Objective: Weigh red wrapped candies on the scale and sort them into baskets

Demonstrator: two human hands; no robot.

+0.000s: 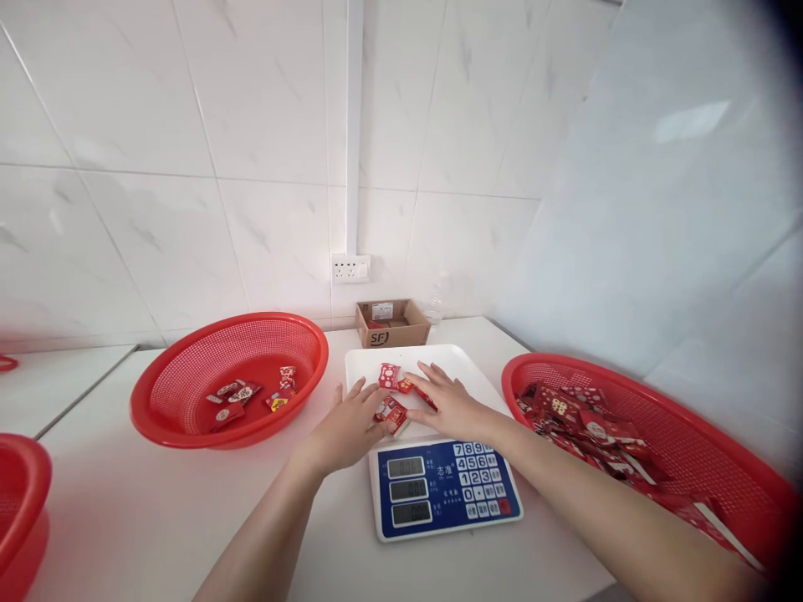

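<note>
On scale tray (370, 364) at 12 o'clock: my left hand (348, 426) and right hand (448, 405) are both open, fingers flat on red packets (392, 410), seemingly bunching them mid-pan. Sparse basket (207, 359) sits at 10 o'clock, fuller basket (627, 376) at 3.

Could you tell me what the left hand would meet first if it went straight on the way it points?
The left hand would likely meet the red packet on the white tray first.

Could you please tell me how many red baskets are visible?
3 baskets: one left of the scale, one right of it, one cut off at bottom left. A red sliver at the left edge may be a fourth.
</note>
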